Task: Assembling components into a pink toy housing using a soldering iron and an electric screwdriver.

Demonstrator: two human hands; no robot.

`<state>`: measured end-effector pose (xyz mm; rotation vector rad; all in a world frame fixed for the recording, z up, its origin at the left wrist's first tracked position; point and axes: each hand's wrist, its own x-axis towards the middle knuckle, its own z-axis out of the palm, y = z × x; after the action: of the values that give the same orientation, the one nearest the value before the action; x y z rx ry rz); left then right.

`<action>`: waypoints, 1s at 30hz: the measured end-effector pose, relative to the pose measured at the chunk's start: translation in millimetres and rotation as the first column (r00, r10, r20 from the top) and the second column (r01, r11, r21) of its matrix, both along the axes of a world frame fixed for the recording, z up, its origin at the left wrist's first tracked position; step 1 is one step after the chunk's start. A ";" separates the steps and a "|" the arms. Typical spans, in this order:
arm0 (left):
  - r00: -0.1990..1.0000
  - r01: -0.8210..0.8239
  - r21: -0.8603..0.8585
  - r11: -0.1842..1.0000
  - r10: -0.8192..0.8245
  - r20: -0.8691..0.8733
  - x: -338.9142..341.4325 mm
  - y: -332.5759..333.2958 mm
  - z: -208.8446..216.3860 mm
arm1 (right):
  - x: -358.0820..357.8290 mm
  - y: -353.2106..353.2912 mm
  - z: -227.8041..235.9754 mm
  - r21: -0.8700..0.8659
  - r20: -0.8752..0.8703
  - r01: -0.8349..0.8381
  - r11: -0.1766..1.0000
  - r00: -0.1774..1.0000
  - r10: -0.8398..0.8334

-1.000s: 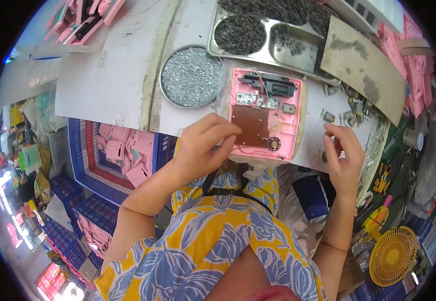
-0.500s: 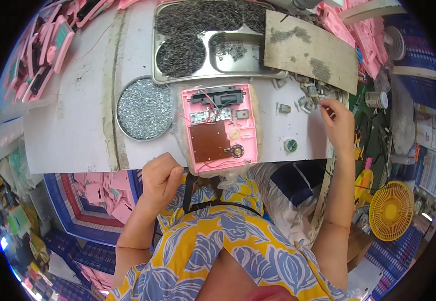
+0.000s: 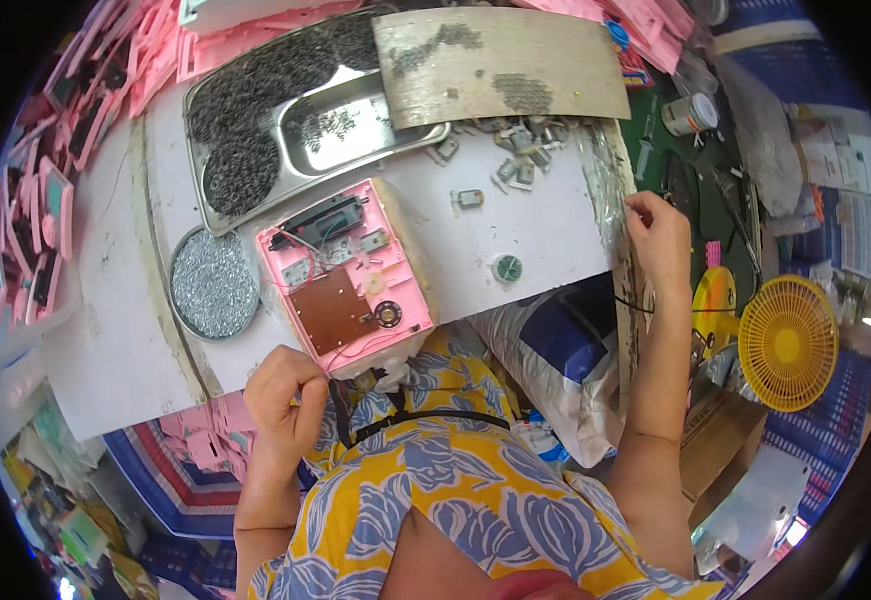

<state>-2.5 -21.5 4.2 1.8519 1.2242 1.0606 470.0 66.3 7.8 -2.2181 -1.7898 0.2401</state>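
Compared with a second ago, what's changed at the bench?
The left hand has drawn back from the brown board to near the pink case's near-left corner. The right hand has moved rightward to the table's right edge. Whether either took or released anything is unclear. The view has swung right; the case and dish kept their places.

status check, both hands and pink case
Left hand curled beside pink plastic case, contact unclear; right hand near right edge of white tabletop, grip hidden. Brown rectangular board inside. Small silver motors loose on tabletop.
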 end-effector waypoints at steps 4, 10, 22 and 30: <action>0.999 0.041 0.018 0.999 -0.041 -0.026 10.9 6.8 16.7 | 5.9 18.7 9.4 0.050 0.017 -0.037 0.998 0.999 0.037; 0.998 0.063 -0.033 0.997 -0.062 0.022 16.7 -4.6 28.5 | -71.2 -6.6 9.7 0.087 -0.258 -0.204 0.975 0.941 0.220; 0.915 0.383 -0.023 0.924 -0.375 0.150 23.5 -4.6 25.5 | 44.6 -249.4 157.6 0.380 -0.278 0.582 0.719 0.813 -0.511; 0.893 0.435 0.054 0.899 -0.439 0.102 31.5 -21.8 39.7 | 209.4 -496.2 87.4 -0.648 -0.005 0.761 0.008 0.007 -1.000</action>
<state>28.9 -43.3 43.9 1.9383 0.6787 0.9141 679.5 -429.9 95.1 -2.7422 0.4371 0.8848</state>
